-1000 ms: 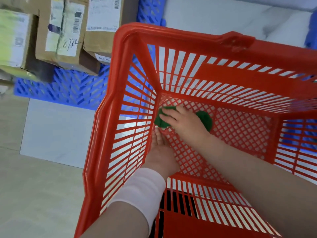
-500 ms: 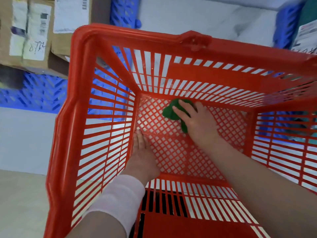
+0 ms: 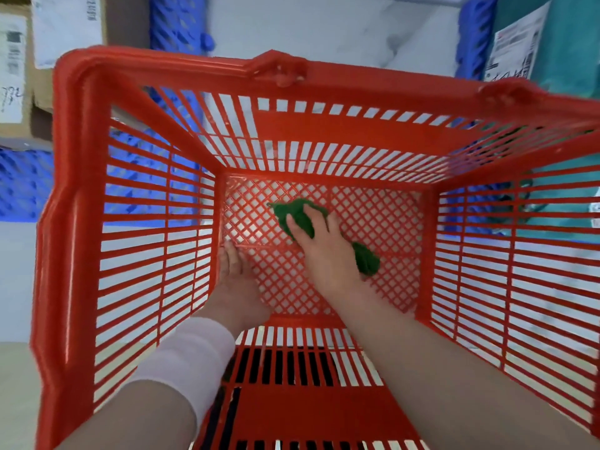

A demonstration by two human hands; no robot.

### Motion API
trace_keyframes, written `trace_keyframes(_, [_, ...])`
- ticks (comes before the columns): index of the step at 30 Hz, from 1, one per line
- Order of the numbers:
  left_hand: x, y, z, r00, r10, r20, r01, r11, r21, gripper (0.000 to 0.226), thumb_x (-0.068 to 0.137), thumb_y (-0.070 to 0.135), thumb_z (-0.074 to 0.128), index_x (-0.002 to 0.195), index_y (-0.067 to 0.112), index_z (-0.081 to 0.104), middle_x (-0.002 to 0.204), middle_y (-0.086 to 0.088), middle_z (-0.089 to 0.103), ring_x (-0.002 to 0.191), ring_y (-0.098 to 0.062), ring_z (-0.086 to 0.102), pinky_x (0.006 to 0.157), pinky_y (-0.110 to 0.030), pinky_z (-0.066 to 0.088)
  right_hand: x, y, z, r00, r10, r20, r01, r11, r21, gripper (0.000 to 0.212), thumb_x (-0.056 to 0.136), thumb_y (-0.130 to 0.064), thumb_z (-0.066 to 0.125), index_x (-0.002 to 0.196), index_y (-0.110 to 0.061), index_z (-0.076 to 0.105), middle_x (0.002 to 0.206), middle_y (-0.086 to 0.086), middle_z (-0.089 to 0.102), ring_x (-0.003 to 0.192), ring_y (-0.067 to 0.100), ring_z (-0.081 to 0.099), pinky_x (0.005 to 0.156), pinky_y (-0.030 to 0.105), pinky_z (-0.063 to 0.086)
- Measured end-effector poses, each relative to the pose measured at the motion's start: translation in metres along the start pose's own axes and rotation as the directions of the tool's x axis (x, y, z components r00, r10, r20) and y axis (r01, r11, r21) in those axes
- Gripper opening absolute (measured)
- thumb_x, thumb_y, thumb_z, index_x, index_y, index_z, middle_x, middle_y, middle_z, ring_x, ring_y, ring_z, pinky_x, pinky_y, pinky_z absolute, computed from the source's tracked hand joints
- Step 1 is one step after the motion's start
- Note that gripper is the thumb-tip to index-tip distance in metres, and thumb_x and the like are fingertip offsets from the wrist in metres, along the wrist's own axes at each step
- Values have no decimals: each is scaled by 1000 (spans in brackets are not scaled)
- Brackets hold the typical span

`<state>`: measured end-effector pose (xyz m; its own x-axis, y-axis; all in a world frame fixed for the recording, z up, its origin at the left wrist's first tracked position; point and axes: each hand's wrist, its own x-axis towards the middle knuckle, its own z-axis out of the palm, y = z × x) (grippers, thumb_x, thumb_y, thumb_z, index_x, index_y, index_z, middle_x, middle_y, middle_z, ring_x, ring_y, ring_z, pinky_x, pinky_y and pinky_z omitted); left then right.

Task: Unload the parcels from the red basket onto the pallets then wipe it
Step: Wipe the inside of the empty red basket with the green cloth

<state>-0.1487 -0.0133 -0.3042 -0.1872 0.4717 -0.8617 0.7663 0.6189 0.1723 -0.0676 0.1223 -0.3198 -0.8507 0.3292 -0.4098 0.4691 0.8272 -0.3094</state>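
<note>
Cardboard parcels (image 3: pixel 19 76) far left on blue pallet (image 3: pixel 22 186). Red basket (image 3: pixel 74 222) fills view — no parcels inside, only both hands and cloth. Left hand (image 3: pixel 235 284) flat on mesh floor, fingers together. Right hand (image 3: pixel 324 251) presses green cloth (image 3: pixel 295 216) mid-floor, fingers spread over it. Teal parcel (image 3: pixel 565 43) far right.
</note>
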Motion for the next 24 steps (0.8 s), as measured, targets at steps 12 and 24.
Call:
trace_keyframes(12, [32, -2, -39, 928, -71, -365, -11, 976, -219, 103, 84, 56, 49, 144, 5, -17, 154, -14, -25, 142, -26, -23, 117, -41, 0, -30, 80, -6, 774, 586, -237, -529, 806, 266, 63, 92, -45, 39, 145, -19, 17, 144, 20, 19, 119, 35, 44, 91, 41, 46])
trace_keyframes(24, [39, -20, -45, 963, -18, -270, 7, 999, -41, 108, 84, 35, 62, 142, 8, -25, 150, -13, -33, 138, -25, -29, 118, -43, 1, -37, 67, 16, 728, -601, 329, 674, 716, -182, 72, 84, -13, 53, 143, -35, 16, 153, 8, 18, 126, 29, 35, 94, 43, 43])
